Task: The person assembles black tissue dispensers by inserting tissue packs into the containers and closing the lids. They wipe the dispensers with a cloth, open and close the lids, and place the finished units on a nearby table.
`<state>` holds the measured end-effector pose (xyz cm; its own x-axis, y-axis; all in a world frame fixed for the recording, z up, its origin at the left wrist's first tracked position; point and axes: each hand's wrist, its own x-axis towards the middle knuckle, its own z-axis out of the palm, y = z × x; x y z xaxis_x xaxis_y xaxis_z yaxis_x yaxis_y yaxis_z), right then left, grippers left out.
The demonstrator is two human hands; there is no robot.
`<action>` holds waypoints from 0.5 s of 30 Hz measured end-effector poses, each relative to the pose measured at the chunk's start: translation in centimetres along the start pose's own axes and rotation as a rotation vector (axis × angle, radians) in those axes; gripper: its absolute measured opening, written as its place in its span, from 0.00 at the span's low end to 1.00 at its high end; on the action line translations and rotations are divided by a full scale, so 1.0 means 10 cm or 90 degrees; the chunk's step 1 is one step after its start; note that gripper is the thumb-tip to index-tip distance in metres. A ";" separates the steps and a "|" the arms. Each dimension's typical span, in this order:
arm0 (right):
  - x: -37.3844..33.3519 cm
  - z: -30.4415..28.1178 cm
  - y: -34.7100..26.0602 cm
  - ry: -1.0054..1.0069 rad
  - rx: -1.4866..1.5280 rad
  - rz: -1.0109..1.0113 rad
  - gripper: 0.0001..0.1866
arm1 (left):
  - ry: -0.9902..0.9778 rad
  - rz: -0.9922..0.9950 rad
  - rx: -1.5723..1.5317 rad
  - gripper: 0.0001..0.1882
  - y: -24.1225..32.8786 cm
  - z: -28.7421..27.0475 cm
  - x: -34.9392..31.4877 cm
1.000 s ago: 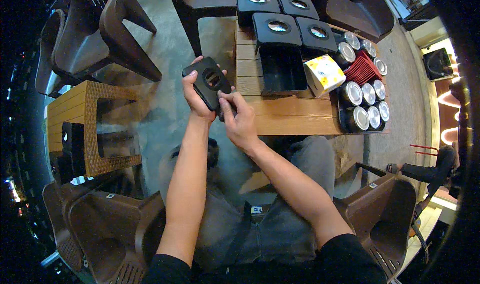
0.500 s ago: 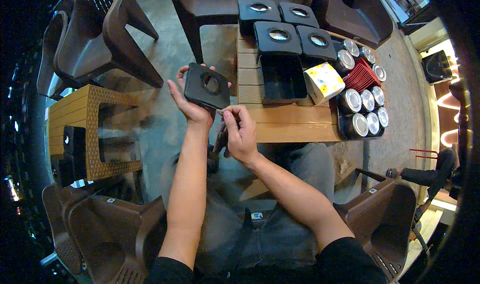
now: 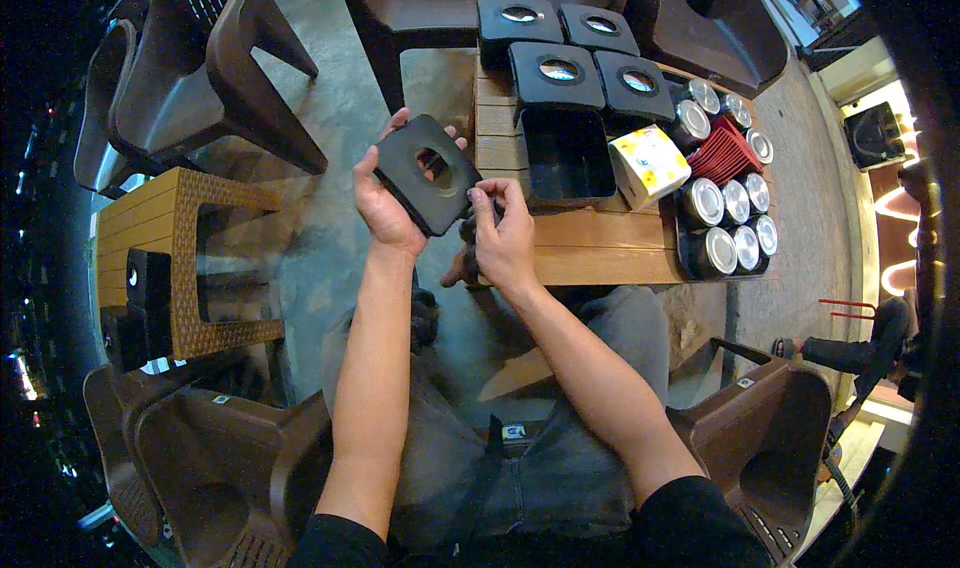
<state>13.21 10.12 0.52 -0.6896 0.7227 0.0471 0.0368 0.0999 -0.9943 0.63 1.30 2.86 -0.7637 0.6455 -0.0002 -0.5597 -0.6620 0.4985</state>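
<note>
A black tissue-box lid [image 3: 405, 173] with an oval hole lies tilted across my left hand [image 3: 385, 203], whose fingers wrap its far edge and thumb its left side. Through the hole some of my fingers show. My right hand [image 3: 503, 236] pinches at the lid's right corner, thumb against forefinger. Below its fingers hangs a dark, crumpled cloth-like piece [image 3: 464, 264], mostly hidden. To the right of this hand, an open black box [image 3: 568, 158] without a lid stands on the wooden table [image 3: 590, 238].
Several lidded black tissue boxes [image 3: 556, 80] stand behind the open box. Beside it are a white-and-yellow carton [image 3: 648, 166], red folded napkins [image 3: 728, 153] and jars with silvery lids [image 3: 718, 250]. Brown plastic chairs [image 3: 215, 78] surround me, with a second low table [image 3: 190, 258] at left.
The lid has shifted slightly right and turned in my left hand, showing more of its top. My right hand has moved up and right along with its corner, the dark piece following.
</note>
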 end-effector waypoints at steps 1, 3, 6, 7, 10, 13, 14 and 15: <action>-0.01 0.00 -0.01 -0.005 0.001 0.005 0.11 | 0.003 0.003 0.000 0.39 0.02 0.01 0.00; -0.03 0.00 -0.04 -0.005 0.000 0.014 0.11 | 0.014 0.005 -0.001 0.41 0.07 0.02 0.01; -0.01 -0.01 -0.06 0.032 0.007 -0.006 0.11 | 0.020 0.001 0.016 0.42 0.13 0.03 0.02; 0.01 -0.01 -0.06 0.059 0.016 -0.034 0.11 | 0.019 -0.002 0.025 0.43 0.14 0.04 0.02; 0.07 -0.05 -0.05 0.110 -0.034 -0.130 0.10 | -0.020 -0.026 0.017 0.43 0.16 0.07 0.01; 0.07 -0.08 -0.07 0.144 -0.079 -0.229 0.08 | -0.100 -0.065 -0.054 0.45 0.15 0.11 -0.01; 0.05 -0.08 -0.09 0.136 -0.070 -0.230 0.08 | -0.106 -0.074 -0.071 0.46 0.15 0.11 -0.02; 0.04 -0.08 -0.10 0.126 -0.061 -0.235 0.07 | -0.112 -0.082 -0.088 0.48 0.15 0.11 -0.03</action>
<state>13.48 10.88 1.66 -0.5171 0.7427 0.4254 -0.1128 0.4335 -0.8941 0.34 0.57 4.61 -0.6222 0.7763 0.1010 -0.6969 -0.6080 0.3804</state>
